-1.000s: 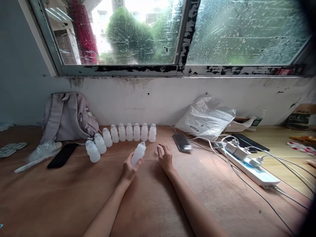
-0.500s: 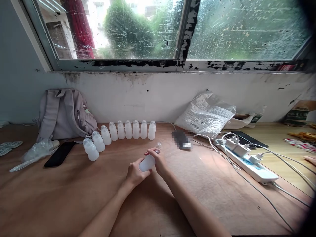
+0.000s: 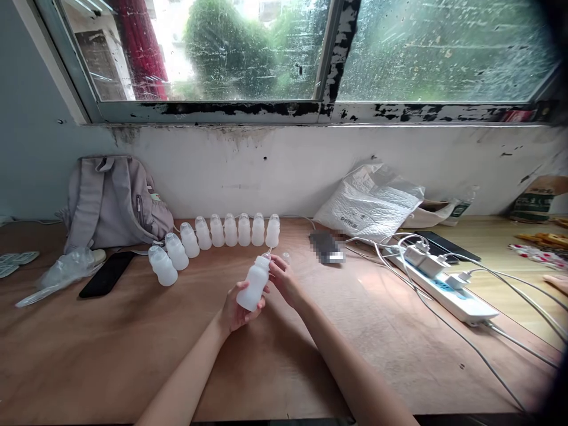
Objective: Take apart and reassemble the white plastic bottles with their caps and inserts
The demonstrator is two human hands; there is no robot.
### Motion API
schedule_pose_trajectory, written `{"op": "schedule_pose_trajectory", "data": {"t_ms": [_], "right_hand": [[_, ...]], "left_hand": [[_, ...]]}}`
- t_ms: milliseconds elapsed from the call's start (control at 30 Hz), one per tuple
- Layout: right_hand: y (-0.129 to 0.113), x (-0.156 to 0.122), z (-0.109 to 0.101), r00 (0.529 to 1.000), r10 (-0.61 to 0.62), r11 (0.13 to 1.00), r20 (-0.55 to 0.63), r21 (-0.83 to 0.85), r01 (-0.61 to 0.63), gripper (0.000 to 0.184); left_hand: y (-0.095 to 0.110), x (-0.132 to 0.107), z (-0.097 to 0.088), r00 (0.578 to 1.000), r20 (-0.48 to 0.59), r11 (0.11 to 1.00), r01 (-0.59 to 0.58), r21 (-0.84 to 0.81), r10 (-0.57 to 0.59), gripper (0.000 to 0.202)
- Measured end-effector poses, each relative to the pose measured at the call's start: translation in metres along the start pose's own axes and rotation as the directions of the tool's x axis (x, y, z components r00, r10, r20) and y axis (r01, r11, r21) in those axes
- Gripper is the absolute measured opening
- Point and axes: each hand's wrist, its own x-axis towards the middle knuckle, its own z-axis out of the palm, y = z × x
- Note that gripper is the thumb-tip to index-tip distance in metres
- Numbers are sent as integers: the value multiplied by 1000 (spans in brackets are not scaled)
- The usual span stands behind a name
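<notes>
My left hand is wrapped round a frosted white baby bottle, tilted with its top toward the upper right, above the table. At the bottle's top, my right hand has its thumb and fingers pinched on what looks like the clear teat; the fingers partly hide it. A small clear cap sits on the table just beyond my right hand. Several matching baby bottles with clear caps stand upright in a curved row farther back.
A grey backpack, a clear plastic bag and a black phone are at the left. A dark blurred object, a silver padded bag and a power strip with trailing white cables occupy the right.
The bottle has turned more upright and shifted slightly left in my left hand. My right hand has moved from across its neck to pinching at its top.
</notes>
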Motion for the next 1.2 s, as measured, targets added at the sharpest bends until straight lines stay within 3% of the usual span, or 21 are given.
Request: {"op": "schedule_pose_trajectory", "data": {"t_ms": [200,433,700,1200], "right_hand": [[-2,4,-10,999,-48,992,7,117,47,22],[-3,5,-18,995,-57,998,-86,-24,55,28],[-2,6,-24,998,31,995,-57,-89,-36,33],[-1,9,-31,999,-36,998,16,-40,37,20]], "left_hand": [[11,2,-18,994,-40,994,100,30,-99,57],[10,-1,-16,989,-43,979,143,145,-138,56],[10,-4,-19,988,-20,967,155,202,-154,56],[16,-3,-25,981,1,965,193,176,-196,58]]}}
